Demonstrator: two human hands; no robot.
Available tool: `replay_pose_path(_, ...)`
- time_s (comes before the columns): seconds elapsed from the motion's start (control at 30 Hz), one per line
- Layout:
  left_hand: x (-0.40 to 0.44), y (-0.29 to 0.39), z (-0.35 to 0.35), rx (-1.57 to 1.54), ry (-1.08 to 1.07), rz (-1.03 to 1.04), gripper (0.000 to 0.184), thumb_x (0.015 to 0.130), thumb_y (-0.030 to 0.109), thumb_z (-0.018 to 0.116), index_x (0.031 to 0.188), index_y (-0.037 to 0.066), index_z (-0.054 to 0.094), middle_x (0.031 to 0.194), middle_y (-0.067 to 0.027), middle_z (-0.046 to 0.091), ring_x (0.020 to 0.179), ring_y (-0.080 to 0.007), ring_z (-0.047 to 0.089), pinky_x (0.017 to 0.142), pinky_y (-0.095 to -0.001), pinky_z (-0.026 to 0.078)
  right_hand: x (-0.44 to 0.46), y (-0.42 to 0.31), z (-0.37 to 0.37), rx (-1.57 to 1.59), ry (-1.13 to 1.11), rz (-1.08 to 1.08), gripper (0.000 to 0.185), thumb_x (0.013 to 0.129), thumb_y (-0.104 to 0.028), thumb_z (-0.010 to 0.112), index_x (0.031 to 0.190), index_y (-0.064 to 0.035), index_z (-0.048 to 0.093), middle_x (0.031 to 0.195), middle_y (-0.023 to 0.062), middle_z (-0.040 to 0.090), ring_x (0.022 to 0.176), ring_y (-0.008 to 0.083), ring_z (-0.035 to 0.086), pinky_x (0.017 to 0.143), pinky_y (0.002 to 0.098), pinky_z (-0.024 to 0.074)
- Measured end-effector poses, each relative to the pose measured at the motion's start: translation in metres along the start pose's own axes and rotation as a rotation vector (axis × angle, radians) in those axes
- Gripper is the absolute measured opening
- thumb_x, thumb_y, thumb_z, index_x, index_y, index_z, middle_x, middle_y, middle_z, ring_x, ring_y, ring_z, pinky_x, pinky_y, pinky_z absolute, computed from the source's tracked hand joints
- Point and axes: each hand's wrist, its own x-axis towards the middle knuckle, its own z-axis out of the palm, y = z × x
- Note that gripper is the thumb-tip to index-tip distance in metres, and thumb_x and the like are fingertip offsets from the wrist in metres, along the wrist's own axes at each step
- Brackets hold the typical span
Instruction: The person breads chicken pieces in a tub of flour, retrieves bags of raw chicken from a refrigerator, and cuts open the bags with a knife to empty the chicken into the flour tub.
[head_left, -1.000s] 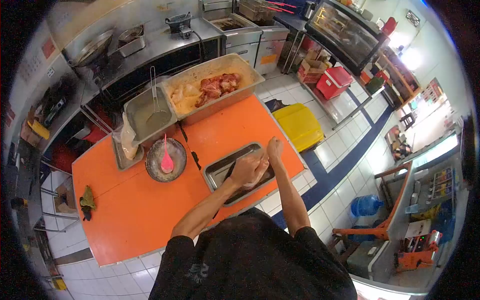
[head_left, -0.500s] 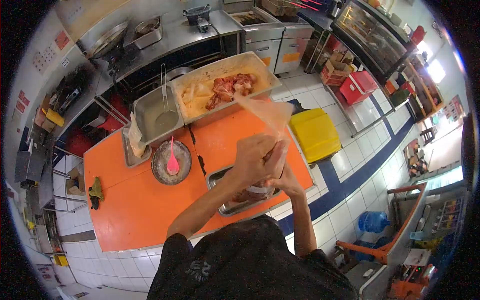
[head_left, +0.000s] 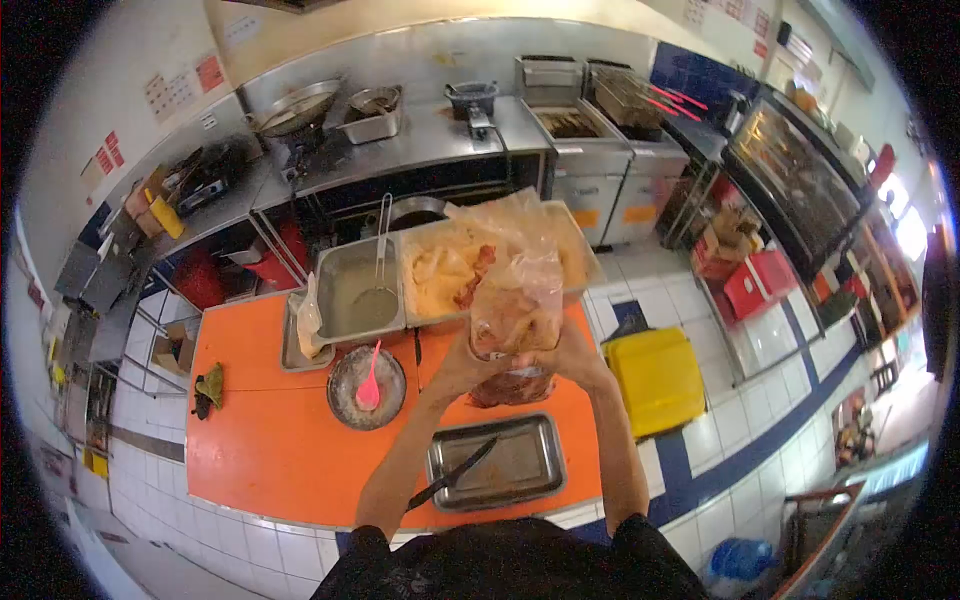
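A clear plastic bag (head_left: 517,310) with raw meat in its lower part is held up between my two hands, its loose top standing open upward. My left hand (head_left: 468,368) grips the bag's left side, and my right hand (head_left: 572,358) is closed around its right side. Below the bag, a shallow metal tray (head_left: 525,468) lies on the orange table (head_left: 270,440), with a dark knife (head_left: 462,472) across its left edge. Beyond the bag is a large tub (head_left: 425,232) with pale flour and some red meat, partly hidden by the bag.
Left of the tub stands a metal basin (head_left: 345,265) with a long-handled strainer (head_left: 382,245). A bowl (head_left: 345,405) with a pink spoon (head_left: 368,392) sits nearer. At the table's right is a yellow bin (head_left: 655,380); fryers (head_left: 575,120) line the back.
The bag has risen off the metal tray, uncovering the tray and knife. My hands have gone from gripping its twisted neck to holding its sides. The camera view has tilted up.
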Motion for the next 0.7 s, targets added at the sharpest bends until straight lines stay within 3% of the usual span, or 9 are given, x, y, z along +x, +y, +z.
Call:
replay_pose_path(0.13, 0.024, -0.009, -0.01, 0.149, 0.143, -0.217, 0.081, 0.069, 0.014, 0.081, 0.133, 0.001, 0.033, 0.127, -0.0111, 0.049, 0.116, -0.0196, 0.049, 0.096, -0.0354, 0.044, 0.028, 0.017, -0.014, -0.075, -0.186, 0.118, 0.085, 0.059, -0.035, 0.086, 0.125, -0.0017, 0.044, 0.108, 0.0073, 0.06, 0.099, 0.0189, 0.057, 0.087, 0.0308, 0.0468)
replay_pose_path(0.2, 0.044, -0.039, -0.021, 0.067, 0.193, -0.171, 0.064, 0.071, 0.015, 0.08, 0.122, 0.0, 0.046, 0.118, -0.0102, 0.056, 0.11, -0.0182, 0.053, 0.091, -0.0334, 0.046, 0.044, 0.048, -0.02, -0.271, -0.111, 0.024, 0.088, 0.059, -0.038, 0.086, 0.127, -0.0011, 0.043, 0.111, 0.0079, 0.06, 0.099, 0.0194, 0.057, 0.087, 0.0308, 0.0466)
replay_pose_path(0.3, 0.066, -0.027, -0.02, 0.157, 0.34, -0.278, 0.057, 0.073, 0.017, 0.078, 0.119, -0.001, 0.051, 0.113, -0.0098, 0.059, 0.104, -0.0179, 0.056, 0.088, -0.0326, 0.047, 0.072, 0.055, -0.025, -0.096, -0.073, 0.344, 0.087, 0.065, -0.034, 0.084, 0.13, 0.0007, 0.04, 0.122, 0.0104, 0.053, 0.114, 0.0213, 0.049, 0.093, 0.0339, 0.0424)
replay_pose_path(0.4, 0.122, -0.117, -0.072, 0.19, 0.373, -0.286, 0.055, 0.076, 0.02, 0.075, 0.12, -0.003, 0.051, 0.115, -0.0103, 0.058, 0.103, -0.0188, 0.056, 0.086, -0.0338, 0.047, 0.095, 0.059, -0.03, -0.1, 0.089, -0.014, 0.05, 0.068, -0.034, 0.081, 0.102, -0.0015, 0.065, 0.099, 0.0072, 0.065, 0.091, 0.0151, 0.06, 0.081, 0.0311, 0.0483)
replay_pose_path(0.47, 0.152, -0.121, -0.086, 0.118, 0.155, -0.157, 0.049, 0.077, 0.021, 0.073, 0.115, -0.004, 0.055, 0.111, -0.0105, 0.059, 0.1, -0.0186, 0.057, 0.083, -0.0334, 0.048, 0.136, 0.132, -0.041, -0.277, 0.182, -0.036, 0.035, 0.071, -0.03, 0.078, 0.091, -0.0029, 0.07, 0.087, 0.0063, 0.068, 0.081, 0.015, 0.061, 0.079, 0.0318, 0.0484)
replay_pose_path(0.5, 0.16, -0.127, -0.086, 0.154, 0.28, -0.151, 0.039, 0.079, 0.02, 0.07, 0.109, -0.003, 0.06, 0.104, -0.0094, 0.062, 0.091, -0.0172, 0.06, 0.078, -0.0312, 0.05, 0.15, 0.168, -0.051, -0.137, 0.037, 0.038, 0.032, 0.073, -0.028, 0.076, 0.091, -0.0026, 0.07, 0.08, 0.0057, 0.068, 0.074, 0.0149, 0.059, 0.075, 0.0313, 0.0484)
replay_pose_path(0.57, 0.166, -0.084, -0.054, 0.15, 0.263, -0.13, 0.032, 0.085, 0.021, 0.065, 0.105, -0.004, 0.062, 0.099, -0.0092, 0.063, 0.088, -0.0171, 0.059, 0.076, -0.0318, 0.049, 0.167, 0.178, -0.052, -0.288, 0.212, -0.072, 0.034, 0.076, -0.033, 0.072, 0.094, -0.005, 0.07, 0.077, 0.007, 0.069, 0.07, 0.0157, 0.06, 0.07, 0.0324, 0.0486)
replay_pose_path(0.6, 0.18, -0.095, -0.058, 0.166, 0.291, -0.124, 0.032, 0.086, 0.022, 0.064, 0.105, -0.004, 0.062, 0.098, -0.0093, 0.063, 0.089, -0.0171, 0.059, 0.077, -0.0318, 0.048, 0.174, 0.182, -0.056, -0.171, 0.182, 0.002, 0.034, 0.079, -0.038, 0.067, 0.095, -0.0082, 0.071, 0.08, 0.0103, 0.069, 0.068, 0.0224, 0.063, 0.069, 0.0356, 0.0496)
replay_pose_path(0.7, 0.205, -0.127, -0.075, 0.237, 0.394, -0.074, 0.034, 0.089, 0.025, 0.06, 0.105, -0.005, 0.062, 0.097, -0.0096, 0.062, 0.091, -0.0171, 0.058, 0.078, -0.0316, 0.047, 0.172, 0.14, -0.052, -0.464, 0.383, -0.031, 0.037, 0.087, -0.031, 0.056, 0.072, 0.0019, 0.064, 0.06, 0.0165, 0.059, 0.055, 0.0227, 0.059, 0.056, 0.0398, 0.0461)
